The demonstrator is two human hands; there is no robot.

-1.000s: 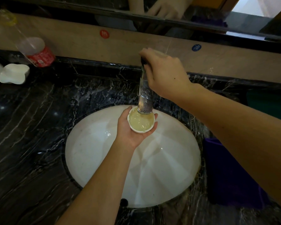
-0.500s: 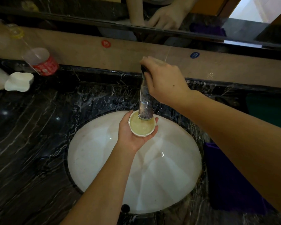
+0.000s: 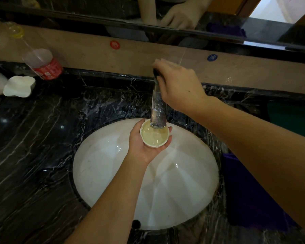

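I note at frame centre: left grip (image 3: 144, 145) clasps round white cup (image 3: 154, 137), cloudy yellowish fill; right grip (image 3: 178, 87) grasps water-spotted chrome faucet (image 3: 158, 111).

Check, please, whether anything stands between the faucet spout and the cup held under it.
Nothing visible does. The left hand holds the cup right under the faucet spout, its mouth uncovered; the right hand grips the faucet handle above.
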